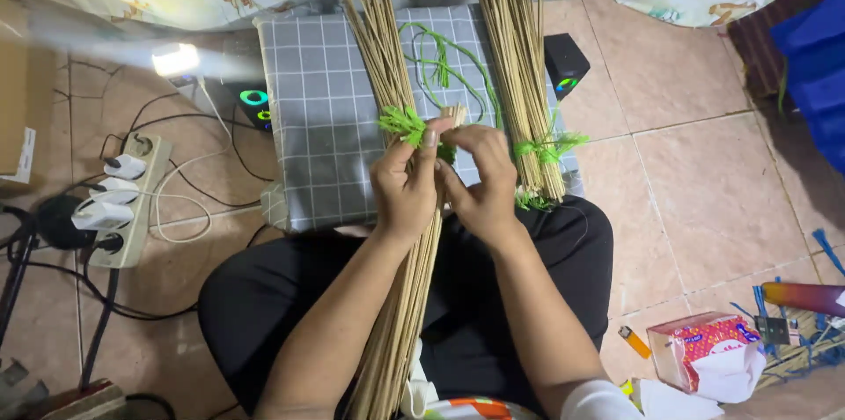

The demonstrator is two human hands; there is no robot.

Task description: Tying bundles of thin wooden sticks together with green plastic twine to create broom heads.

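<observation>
Across the lap lay a bundle of thin sticks point(400, 314), light, stiff and likely brittle, its top end beside the grey checked cushion point(326, 121) pinched by left hand point(407, 187) and right hand point(480, 178), fingers closed around green twine point(407, 125).

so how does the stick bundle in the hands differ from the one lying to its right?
The held bundle runs across the lap, gripped at its top end by the left hand and right hand. The right bundle lies untouched, partly on the checked cushion. Both are tan sticks with green string.
</observation>
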